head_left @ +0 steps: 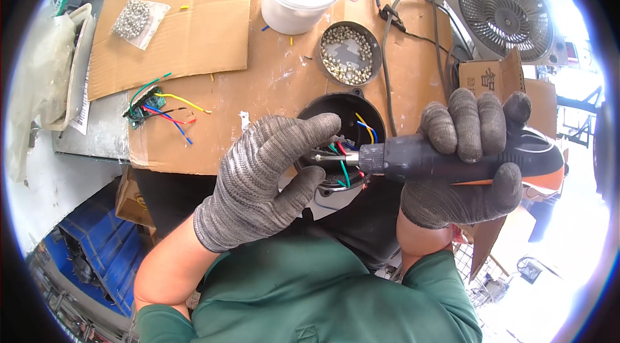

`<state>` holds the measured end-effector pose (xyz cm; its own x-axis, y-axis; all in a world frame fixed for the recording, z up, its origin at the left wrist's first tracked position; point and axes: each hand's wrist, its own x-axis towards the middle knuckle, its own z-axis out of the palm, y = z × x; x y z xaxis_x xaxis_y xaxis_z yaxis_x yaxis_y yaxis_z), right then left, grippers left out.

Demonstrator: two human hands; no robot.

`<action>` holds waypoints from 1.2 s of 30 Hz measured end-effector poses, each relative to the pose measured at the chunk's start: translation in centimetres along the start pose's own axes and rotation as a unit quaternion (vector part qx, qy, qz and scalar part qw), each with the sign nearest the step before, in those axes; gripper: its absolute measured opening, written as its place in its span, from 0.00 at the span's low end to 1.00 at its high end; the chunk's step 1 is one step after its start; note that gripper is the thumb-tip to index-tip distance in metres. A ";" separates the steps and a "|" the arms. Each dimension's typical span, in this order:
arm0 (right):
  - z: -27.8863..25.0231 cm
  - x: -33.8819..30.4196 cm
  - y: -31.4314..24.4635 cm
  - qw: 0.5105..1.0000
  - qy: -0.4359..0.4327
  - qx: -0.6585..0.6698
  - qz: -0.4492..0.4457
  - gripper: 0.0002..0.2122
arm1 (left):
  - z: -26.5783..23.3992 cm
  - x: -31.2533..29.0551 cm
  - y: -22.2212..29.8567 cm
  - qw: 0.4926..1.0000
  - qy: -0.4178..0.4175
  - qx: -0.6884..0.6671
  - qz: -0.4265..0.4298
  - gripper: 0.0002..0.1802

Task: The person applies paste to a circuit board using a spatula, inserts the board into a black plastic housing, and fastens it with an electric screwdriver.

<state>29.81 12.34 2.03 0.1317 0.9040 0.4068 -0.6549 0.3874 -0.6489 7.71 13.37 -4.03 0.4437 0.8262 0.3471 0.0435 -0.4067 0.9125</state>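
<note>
My right hand (468, 130), in a grey knit glove, is wrapped round a black-and-orange electric screwdriver (413, 157) that lies level and points left. At the tip of its bit (332, 157) sits a small silver piece, seemingly a screw. My left hand (265, 168), gloved alike, is beside that tip, its thumb below and forefinger above, apart from each other. Beneath the bit is a round black housing (316, 105) with blue, yellow, green and red wires (344, 175) inside. The bit and my left fingers hide part of the housing's inside.
A round dish (321, 59) of small metal screws stands beyond the housing, near a white tub (290, 17). A circuit board (145, 108) with coloured wires lies at left, below a bag of metal pieces (135, 20). Black cable (386, 52) and a fan (504, 10) are at right.
</note>
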 end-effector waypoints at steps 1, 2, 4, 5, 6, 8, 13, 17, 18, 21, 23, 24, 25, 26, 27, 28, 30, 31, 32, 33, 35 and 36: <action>0.1 -0.1 0.0 1.000 0.016 -0.004 0.007 0.27 | 0.2 -0.2 -0.3 1.000 0.003 -0.002 0.000 0.28; 0.2 -0.2 0.0 0.999 0.031 -0.007 0.015 0.27 | 0.4 -0.4 -0.5 0.999 0.012 -0.014 -0.030 0.26; 0.5 -0.4 0.1 0.999 0.046 -0.007 0.014 0.28 | 0.4 -0.6 -0.7 0.998 0.022 -0.027 -0.060 0.24; 0.5 -0.4 0.2 0.998 0.064 -0.006 0.012 0.28 | 0.3 -0.6 -0.8 0.998 0.022 -0.020 -0.056 0.23; 0.5 -0.4 0.3 0.998 0.063 -0.006 0.013 0.28 | 0.3 -0.7 -0.8 0.998 0.022 -0.013 -0.051 0.22; 0.4 -0.4 0.4 0.998 0.068 -0.005 0.007 0.28 | 0.4 -0.7 -0.5 0.997 0.026 -0.025 -0.074 0.22; 1.7 -0.7 0.4 0.992 0.110 -0.066 0.023 0.33 | -0.1 -0.7 -0.4 0.994 0.018 -0.029 -0.105 0.23; -0.4 0.3 0.3 0.995 -0.054 -0.082 0.002 0.30 | 0.3 -0.3 -0.8 0.996 0.030 0.084 -0.029 0.32; -0.6 0.3 0.5 0.995 -0.056 -0.084 0.003 0.30 | 0.9 -0.6 -1.2 0.993 0.047 0.091 -0.062 0.36; -0.6 0.4 1.6 0.982 -0.053 -0.179 -0.014 0.31 | 3.2 -1.7 -2.7 0.986 0.056 -0.038 -0.150 0.41; -0.5 -0.7 2.6 0.976 0.005 -0.216 0.021 0.32 | 4.0 -2.3 -3.5 0.985 0.059 -0.043 -0.155 0.42; 0.1 -1.5 2.0 0.981 0.050 -0.169 0.084 0.35 | 4.3 -2.4 -3.4 0.982 0.067 -0.026 -0.172 0.42; -0.1 -1.6 1.8 0.980 0.048 -0.171 0.086 0.35 | 4.5 -2.3 -3.1 0.979 0.076 -0.009 -0.188 0.42; -0.4 -1.6 1.8 0.978 0.025 -0.178 0.104 0.35 | 4.7 -2.3 -3.0 0.978 0.083 0.005 -0.191 0.42; -0.6 -1.6 1.9 0.975 0.001 -0.184 0.122 0.35 | 5.0 -2.4 -3.1 0.978 0.086 0.003 -0.191 0.42; -0.7 -1.5 2.0 0.972 -0.009 -0.200 0.122 0.34 | 5.3 -2.5 -3.4 0.978 0.100 -0.001 -0.182 0.42; -0.6 -1.7 2.4 0.974 -0.004 -0.187 0.125 0.34 | 5.6 -2.5 -3.8 0.977 0.117 -0.006 -0.176 0.43; -0.5 -1.7 2.5 0.976 0.004 -0.175 0.127 0.34 | 5.6 -2.4 -3.6 0.977 0.115 -0.007 -0.180 0.43; -0.7 -1.7 2.7 0.978 -0.005 -0.170 0.121 0.34 | 5.6 -2.3 -3.5 0.976 0.113 -0.008 -0.185 0.43; -0.3 -1.8 2.9 0.977 -0.006 -0.171 0.125 0.34 | 5.6 -2.2 -3.5 0.976 0.115 -0.011 -0.187 0.43; 1.1 -2.3 3.5 0.976 0.088 -0.165 0.107 0.34 | 5.6 -2.2 -3.6 0.975 0.120 -0.017 -0.185 0.43; 1.3 -2.4 3.8 0.976 0.088 -0.166 0.109 0.34 | 5.7 -2.1 -3.6 0.975 0.122 -0.018 -0.186 0.43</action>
<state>26.03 11.45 -0.59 0.1604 0.9774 0.1376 -0.4084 0.1926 -0.8923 11.68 10.89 -9.24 0.1771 0.9838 0.0274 0.1270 -0.0504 0.9906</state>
